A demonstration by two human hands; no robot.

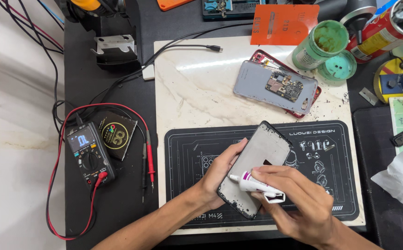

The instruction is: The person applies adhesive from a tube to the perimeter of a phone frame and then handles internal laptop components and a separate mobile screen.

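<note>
R hand (299, 203) nearest the camera, grip closed round a small white glue tube (257, 185), nozzle pointing left & touching the lower face of a phone frame (259, 166). L hand (220, 173) comes in from lower left, fingers wrapped on the frame's left edge, thumb on top; grip closed on it, frame held tilted just above the black work mat (197, 148). Frame is dark-rimmed w/ a grey inner face, specks along its lower end.

Mat lies on a pale marble slab (187, 83) on the dark bench (118, 203). Left of the mat: multimeter (89, 153) w/ lit screen, red & black leads looped round it, red probe (149, 157) beside the mat's edge.

Farther back on the slab: grey phone back w/ exposed circuit board (275, 85), stacked on a red frame. Right of that, open green jar (319, 44) w/ its lid (336, 67) just beside. Red spray can (382, 32) at top right. Crumpled white tissue (400, 178) at right edge. Black USB cable (183, 46) runs across the slab's top.
</note>
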